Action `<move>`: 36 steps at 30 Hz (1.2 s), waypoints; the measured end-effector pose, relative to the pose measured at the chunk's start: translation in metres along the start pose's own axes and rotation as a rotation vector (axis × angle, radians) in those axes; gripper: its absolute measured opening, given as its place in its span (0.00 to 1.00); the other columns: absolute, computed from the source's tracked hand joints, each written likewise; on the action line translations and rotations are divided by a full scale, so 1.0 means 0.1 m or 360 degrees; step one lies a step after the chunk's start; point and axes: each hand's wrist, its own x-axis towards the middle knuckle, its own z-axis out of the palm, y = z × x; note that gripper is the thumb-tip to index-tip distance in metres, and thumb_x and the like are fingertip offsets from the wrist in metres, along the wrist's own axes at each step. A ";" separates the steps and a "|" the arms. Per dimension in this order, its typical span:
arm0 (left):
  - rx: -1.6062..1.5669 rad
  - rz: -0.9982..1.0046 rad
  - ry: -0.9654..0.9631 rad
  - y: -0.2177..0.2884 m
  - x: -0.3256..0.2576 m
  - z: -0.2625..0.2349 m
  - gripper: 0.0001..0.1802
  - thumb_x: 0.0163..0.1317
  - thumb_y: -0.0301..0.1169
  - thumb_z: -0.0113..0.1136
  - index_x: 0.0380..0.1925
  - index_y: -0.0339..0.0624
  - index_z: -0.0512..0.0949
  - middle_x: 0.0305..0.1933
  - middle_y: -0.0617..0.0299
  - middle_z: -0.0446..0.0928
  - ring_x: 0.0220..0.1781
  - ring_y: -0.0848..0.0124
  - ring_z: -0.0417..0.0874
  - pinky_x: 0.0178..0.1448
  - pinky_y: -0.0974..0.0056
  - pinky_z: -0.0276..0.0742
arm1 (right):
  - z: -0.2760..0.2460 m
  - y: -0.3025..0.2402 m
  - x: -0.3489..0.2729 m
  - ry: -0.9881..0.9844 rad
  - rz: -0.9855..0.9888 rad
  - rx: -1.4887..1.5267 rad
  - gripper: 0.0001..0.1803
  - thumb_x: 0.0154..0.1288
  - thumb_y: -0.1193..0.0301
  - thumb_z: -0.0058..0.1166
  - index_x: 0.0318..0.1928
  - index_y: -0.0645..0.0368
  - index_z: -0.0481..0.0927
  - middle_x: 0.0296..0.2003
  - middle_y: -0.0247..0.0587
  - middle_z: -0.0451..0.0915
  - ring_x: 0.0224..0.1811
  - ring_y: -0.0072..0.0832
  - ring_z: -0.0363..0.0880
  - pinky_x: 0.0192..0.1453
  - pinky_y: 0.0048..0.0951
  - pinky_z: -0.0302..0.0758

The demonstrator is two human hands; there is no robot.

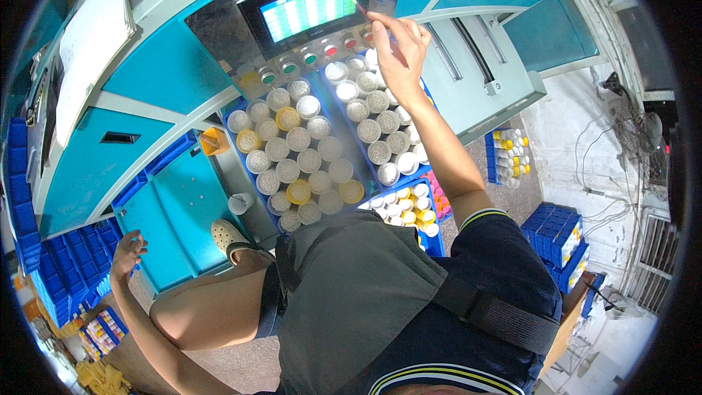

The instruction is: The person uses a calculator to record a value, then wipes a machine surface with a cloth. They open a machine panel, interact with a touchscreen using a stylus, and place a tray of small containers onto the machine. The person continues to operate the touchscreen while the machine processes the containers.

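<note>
My right hand (401, 51) is raised in front of the control panel. It pinches a thin reddish stick (358, 6), whose tip lies over the right part of the lit touchscreen (311, 9); whether it touches the glass I cannot tell. Below the screen runs a row of green and red push buttons (330, 51). My left hand (129, 254) hangs out to the left, fingers loosely bent and apart, with nothing visible in it. Near it are stacked blue plastic crates (73, 267). Round tubs of pale granules (297, 138) fill blue trays under the panel.
Teal machine doors (157, 73) stand at the left, and a grey slotted machine table (475, 66) at the right. A white cup (240, 203) sits by my shoe (229, 238). Crates of white and yellow bottles (512, 156) stand on the right-hand floor. Blue stacked crates (553, 234) are beside me.
</note>
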 end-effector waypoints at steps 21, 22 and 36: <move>0.0008 0.0007 -0.0003 0.06 0.00 0.02 0.49 0.65 0.66 0.62 0.69 0.33 0.69 0.51 0.44 0.83 0.46 0.60 0.87 0.37 0.62 0.78 | 0.10 -0.40 -0.33 -0.0391 -0.0109 0.0439 0.13 0.66 0.73 0.63 0.51 0.54 0.86 0.39 0.34 0.87 0.44 0.32 0.79 0.58 0.36 0.63; 0.0001 0.0004 -0.0004 0.06 0.00 0.02 0.49 0.65 0.66 0.62 0.69 0.33 0.69 0.51 0.45 0.83 0.46 0.61 0.87 0.37 0.62 0.78 | 0.11 -0.41 -0.33 -0.0407 -0.0118 0.0416 0.15 0.65 0.73 0.63 0.52 0.55 0.86 0.39 0.35 0.87 0.44 0.32 0.79 0.59 0.37 0.63; 0.0004 0.0007 0.0041 0.13 -0.06 0.04 0.48 0.64 0.66 0.63 0.68 0.35 0.70 0.51 0.45 0.84 0.46 0.60 0.87 0.39 0.61 0.78 | 0.15 -0.35 -0.30 -0.0253 -0.0001 0.0306 0.09 0.67 0.68 0.63 0.46 0.51 0.88 0.35 0.34 0.86 0.44 0.30 0.81 0.59 0.39 0.61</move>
